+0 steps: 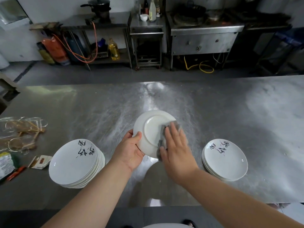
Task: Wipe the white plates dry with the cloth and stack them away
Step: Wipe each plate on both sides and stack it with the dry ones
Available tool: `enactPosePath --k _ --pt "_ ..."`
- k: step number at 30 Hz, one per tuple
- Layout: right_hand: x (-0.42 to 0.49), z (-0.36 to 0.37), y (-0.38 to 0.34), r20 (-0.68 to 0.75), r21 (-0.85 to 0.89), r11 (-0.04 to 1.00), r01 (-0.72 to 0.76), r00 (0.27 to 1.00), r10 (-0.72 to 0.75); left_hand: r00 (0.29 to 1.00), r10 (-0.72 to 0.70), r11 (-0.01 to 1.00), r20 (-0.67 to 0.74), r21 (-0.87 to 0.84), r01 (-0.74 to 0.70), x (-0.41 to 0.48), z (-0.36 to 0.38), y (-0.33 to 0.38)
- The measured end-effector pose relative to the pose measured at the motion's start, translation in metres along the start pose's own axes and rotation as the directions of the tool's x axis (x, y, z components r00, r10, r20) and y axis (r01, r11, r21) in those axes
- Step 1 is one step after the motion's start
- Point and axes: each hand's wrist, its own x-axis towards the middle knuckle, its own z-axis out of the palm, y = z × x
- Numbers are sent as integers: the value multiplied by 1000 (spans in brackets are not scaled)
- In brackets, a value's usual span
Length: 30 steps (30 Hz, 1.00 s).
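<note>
Plate (152, 129): white, held up over the steel table (246, 120) at view centre, tilted, underside and foot ring facing the camera.

Left hand (131, 148): grips the plate's rim at its 8 o'clock, with the thumb on the underside and the fingers curled behind the edge.

Right hand (176, 150): fingers straight and together, palm down, pressing a grey cloth (160, 143) onto the underside at the plate's 4 o'clock. Cloth is bunched under the fingers, and a strip of it shows along the hand's left side. Fingertips are motion-blurred.

Stacks, taken from the held plate:
- Tall stack (74, 163) at 8 o'clock, face up, black brush lettering on the top plate, leaning a bit.
- Short stack (225, 159) at 4 o'clock, face up, same lettering.
- Both sit on the table, clear of the hands.

Other items:
- 9 o'clock, table's left edge: sticks in clear wrap (21, 129).
- Just below them: a printed packet (6, 163) and a small card (40, 162).
- 12 o'clock, across the floor: steel benches along the wall.
- 11 o'clock: black pot (98, 4) on a burner, with a yellow oil jug (113, 50) on the shelf beneath.
</note>
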Motion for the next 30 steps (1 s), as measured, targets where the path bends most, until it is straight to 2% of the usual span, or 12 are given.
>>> enactPosePath --k 2,4,7,10,12,15,20,22,24,26,28,30 --pt "-13 10 -5 -66 -86 989 122 990 -128 1000 -11 1000 -3 -4 11 1 3 1" --pt "-14 12 7 -46 -96 983 158 986 -163 1000 -18 1000 -10 -1 18 0 3 0" --pt "1 2 30 -18 1 998 57 998 -57 1000 -16 1000 -5 -2 16 -2 4 -1" --pt "8 -7 22 -2 73 996 -56 998 56 1000 -17 1000 5 14 17 -3 10 -2" --pt "1 -8 6 -54 0 999 38 998 -37 1000 -16 999 25 32 15 -3 13 1" --pt "2 -10 6 66 -63 981 182 982 -178 997 -37 992 71 122 28 -8 15 2" --pt "32 -25 13 8 -46 997 70 998 -69 987 -52 973 155 229 15 -17 21 -2" --pt "28 -29 6 4 -44 982 183 983 -183 979 -42 962 199 274 -15 -19 23 4" --pt "28 -37 8 -12 -82 936 343 939 -345 969 -50 941 241 336 -35 -20 23 10" --pt "42 -50 12 -54 -98 915 391 916 -397 959 -68 913 274 406 -51 -23 22 14" --pt "61 -65 11 -77 -42 951 307 948 -309 947 -79 872 311 482 -85 -26 23 15" --pt "74 -74 7 -33 11 984 180 983 -180 947 -67 853 314 511 -109 -28 25 15"
